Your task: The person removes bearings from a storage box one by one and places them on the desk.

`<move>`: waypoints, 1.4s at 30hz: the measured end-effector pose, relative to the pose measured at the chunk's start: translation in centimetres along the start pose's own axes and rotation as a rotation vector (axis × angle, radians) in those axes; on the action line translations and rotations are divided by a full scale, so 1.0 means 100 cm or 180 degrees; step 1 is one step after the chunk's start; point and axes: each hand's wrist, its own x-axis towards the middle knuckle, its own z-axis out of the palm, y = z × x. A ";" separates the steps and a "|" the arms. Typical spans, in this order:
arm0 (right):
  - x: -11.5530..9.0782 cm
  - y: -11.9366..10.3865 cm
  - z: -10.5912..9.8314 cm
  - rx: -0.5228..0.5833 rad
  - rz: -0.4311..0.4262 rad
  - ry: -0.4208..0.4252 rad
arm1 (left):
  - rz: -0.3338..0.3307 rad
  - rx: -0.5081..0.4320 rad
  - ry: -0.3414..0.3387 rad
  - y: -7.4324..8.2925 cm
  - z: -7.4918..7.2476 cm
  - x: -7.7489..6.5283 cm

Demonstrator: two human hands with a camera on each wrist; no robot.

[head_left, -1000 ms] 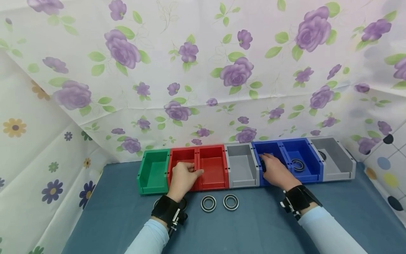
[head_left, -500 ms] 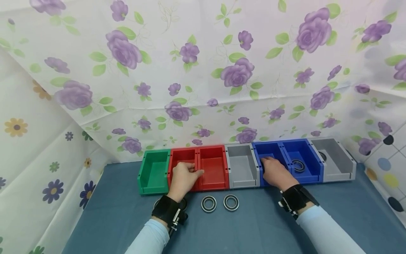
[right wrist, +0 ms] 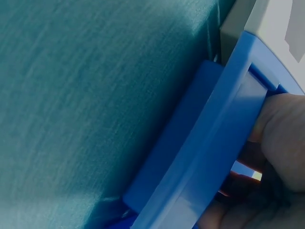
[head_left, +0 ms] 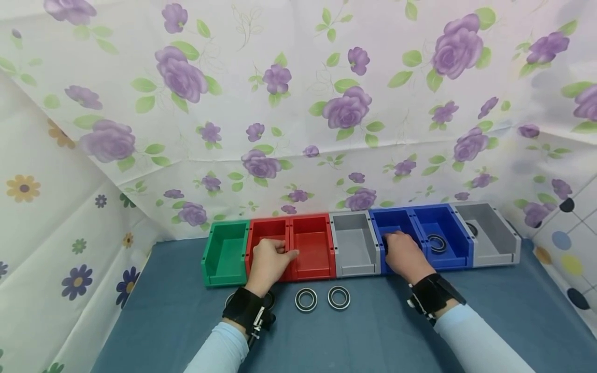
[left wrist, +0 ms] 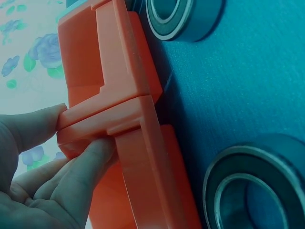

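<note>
In the head view my left hand [head_left: 268,263] pinches the front part of the shared wall between two red bins [head_left: 311,254]. The left wrist view shows the thumb [left wrist: 43,123] on one side of that wall and a finger [left wrist: 88,167] on the other. My right hand [head_left: 407,256] reaches down into the left blue bin [head_left: 391,218]. Its fingers are curled at a dark ring-like edge, apparently a bearing [head_left: 385,244], mostly hidden. In the right wrist view the thumb [right wrist: 283,129] bends behind the bin's front wall, and the fingertips are hidden.
Two bearings [head_left: 306,300] [head_left: 339,298] lie before the bins, with more partly behind my left wrist. Another bearing [head_left: 437,243] sits in the right blue bin, and one [head_left: 472,229] in the right grey bin [head_left: 492,243]. A green bin [head_left: 229,254] ends the row; a grey bin [head_left: 355,246] stands mid-row.
My right hand has shifted slightly within the left blue bin, its fingers more curled and less of the dark edge showing. My left hand keeps its pinch on the red bins' wall.
</note>
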 end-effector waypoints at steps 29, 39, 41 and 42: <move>-0.017 0.010 0.002 0.0267 -0.0274 0.0628 | 0.0069 -0.0050 -0.0009 -0.003 0.002 0.001; -0.032 0.005 -0.014 0.0505 -0.0405 0.1256 | 0.0064 0.0028 0.0056 -0.001 0.000 0.001; -0.034 0.004 -0.017 0.0501 -0.0446 0.1368 | 0.0046 0.0010 0.0046 -0.001 0.000 0.000; -0.035 0.003 -0.018 0.0497 -0.0477 0.1429 | 0.0034 0.0007 0.0047 -0.001 0.000 0.000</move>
